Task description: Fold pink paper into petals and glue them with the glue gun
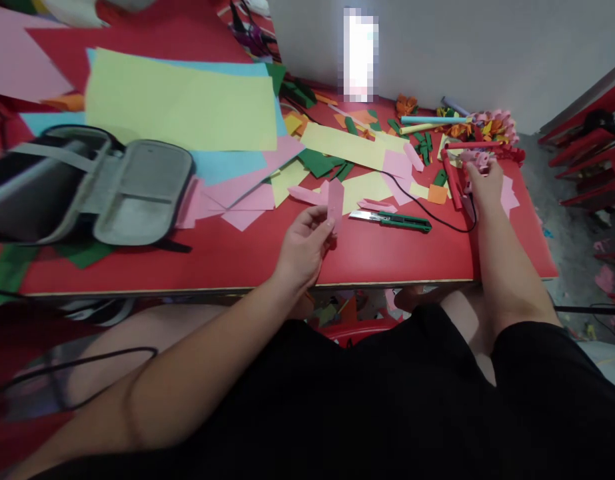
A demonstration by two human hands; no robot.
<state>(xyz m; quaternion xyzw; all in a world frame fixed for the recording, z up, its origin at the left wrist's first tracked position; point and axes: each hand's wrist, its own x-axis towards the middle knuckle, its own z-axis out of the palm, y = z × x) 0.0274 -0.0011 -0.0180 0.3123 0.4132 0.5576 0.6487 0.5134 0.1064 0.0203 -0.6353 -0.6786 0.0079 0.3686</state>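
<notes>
My left hand [304,248], near the table's front edge, pinches a folded strip of pink paper [336,203] upright between thumb and fingers. To its right, a green utility knife [404,221] lies with its blade out, pointing left. At the right end of the table my right hand [486,183] is closed around a pink glue gun [476,159], whose black cord [427,212] loops across the paper scraps. The hand partly hides the glue gun. Red paper tubes [452,180] lie beside it. More folded pink strips [307,195] rest behind my left hand.
An open grey zip case [142,190] and large sheets of yellow paper [182,100] and other colours cover the left. Green scraps [320,162] lie mid-table. Paper flowers [500,127] sit at the back right. A bright blurred rectangle [360,57] stands against the wall.
</notes>
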